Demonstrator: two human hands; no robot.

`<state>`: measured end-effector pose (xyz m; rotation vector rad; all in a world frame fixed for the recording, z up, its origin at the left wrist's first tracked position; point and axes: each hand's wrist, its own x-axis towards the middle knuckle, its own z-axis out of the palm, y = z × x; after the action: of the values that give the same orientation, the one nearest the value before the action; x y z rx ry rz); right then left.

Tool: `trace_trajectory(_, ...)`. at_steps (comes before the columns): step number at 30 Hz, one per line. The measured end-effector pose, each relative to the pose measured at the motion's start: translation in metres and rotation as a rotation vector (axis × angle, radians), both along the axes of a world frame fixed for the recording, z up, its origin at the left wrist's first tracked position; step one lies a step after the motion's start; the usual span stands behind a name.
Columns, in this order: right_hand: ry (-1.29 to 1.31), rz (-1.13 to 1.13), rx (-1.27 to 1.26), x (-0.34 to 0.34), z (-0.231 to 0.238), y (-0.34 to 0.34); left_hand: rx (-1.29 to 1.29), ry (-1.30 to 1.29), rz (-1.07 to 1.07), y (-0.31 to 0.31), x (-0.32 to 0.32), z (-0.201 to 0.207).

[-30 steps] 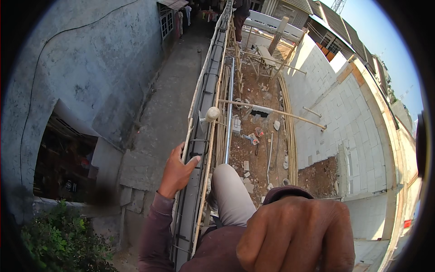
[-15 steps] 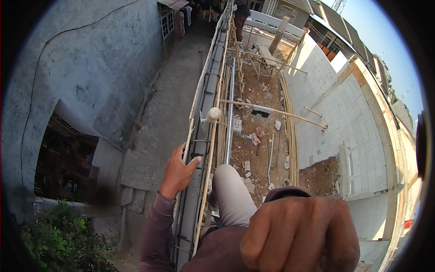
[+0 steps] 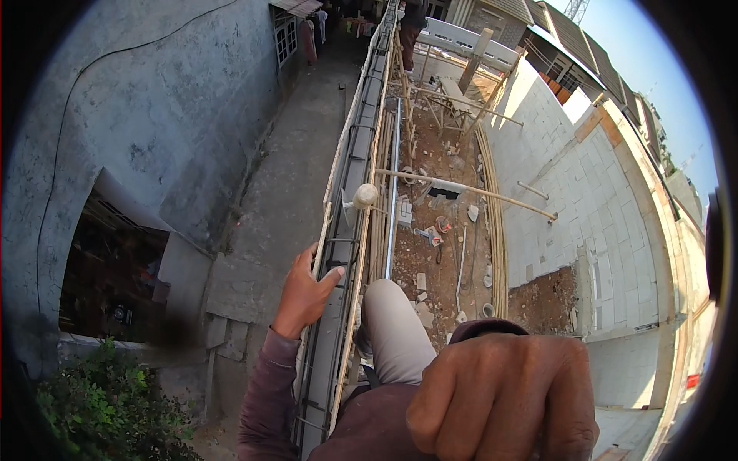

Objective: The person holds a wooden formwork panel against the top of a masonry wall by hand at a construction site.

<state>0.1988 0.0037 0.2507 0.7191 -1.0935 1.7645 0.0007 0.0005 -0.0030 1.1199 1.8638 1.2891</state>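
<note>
My left hand (image 3: pixel 302 296) grips the top edge of the left formwork board (image 3: pixel 327 219), fingers at its outer side and thumb over the channel. Steel rebar with bent stirrups (image 3: pixel 338 240) runs along inside this long, narrow channel. Ahead of that hand, a hammer-like tool (image 3: pixel 365 196) with a pale rounded end sits across the formwork. Large and close at the lower right is my right hand (image 3: pixel 503 399), its fingers curled into a closed shape. Whatever it may hold is hidden. My knee (image 3: pixel 396 323) is beside the right formwork board (image 3: pixel 355 284).
Down to the right lies a dirt floor (image 3: pixel 438 284) with rubble and bamboo poles (image 3: pixel 492 223). A bamboo crosspiece (image 3: pixel 469 190) spans toward the pale block wall (image 3: pixel 592 200). To the left, a concrete alley (image 3: pixel 284 169) runs below. Another person (image 3: pixel 411 34) is at the far end.
Hardly anything differs. The view has shifted slightly, and my right hand has tilted a little near the camera. My left hand stays on the board.
</note>
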Motion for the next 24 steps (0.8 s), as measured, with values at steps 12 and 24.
trace_trajectory(12, 0.097, -0.025, 0.003, -0.009, -0.007, 0.0, 0.012, 0.019, 0.004, -0.003, 0.002, 0.002)
trace_trajectory(24, -0.146, 0.01, 0.005, 0.003, 0.007, 0.001, 0.012, 0.051, 0.004, -0.002, 0.0, 0.0)
